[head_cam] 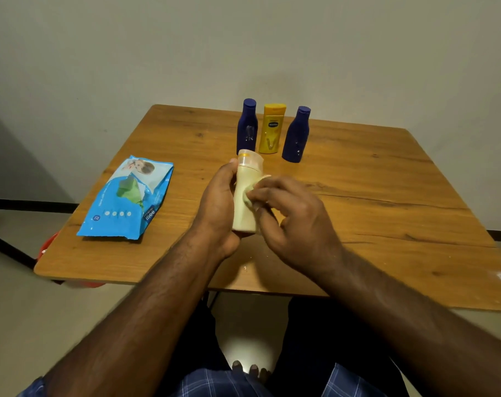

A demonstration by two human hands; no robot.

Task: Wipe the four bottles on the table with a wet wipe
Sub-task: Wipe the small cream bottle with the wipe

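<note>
My left hand (215, 207) grips a cream-coloured bottle (243, 202) with a pale cap, held above the middle of the wooden table (387, 196). My right hand (289, 216) pinches a small wet wipe (250, 196) and presses it against the bottle's right side. Farther back stand three upright bottles in a row: a dark blue bottle (247, 127) on the left, a yellow bottle (270, 128) in the middle and a second dark blue bottle (296, 136) on the right.
A blue pack of wet wipes (126, 199) lies flat on the table's left part. Something red (47, 247) shows below the left table edge. A plain wall stands behind the table, and my legs are under its near edge.
</note>
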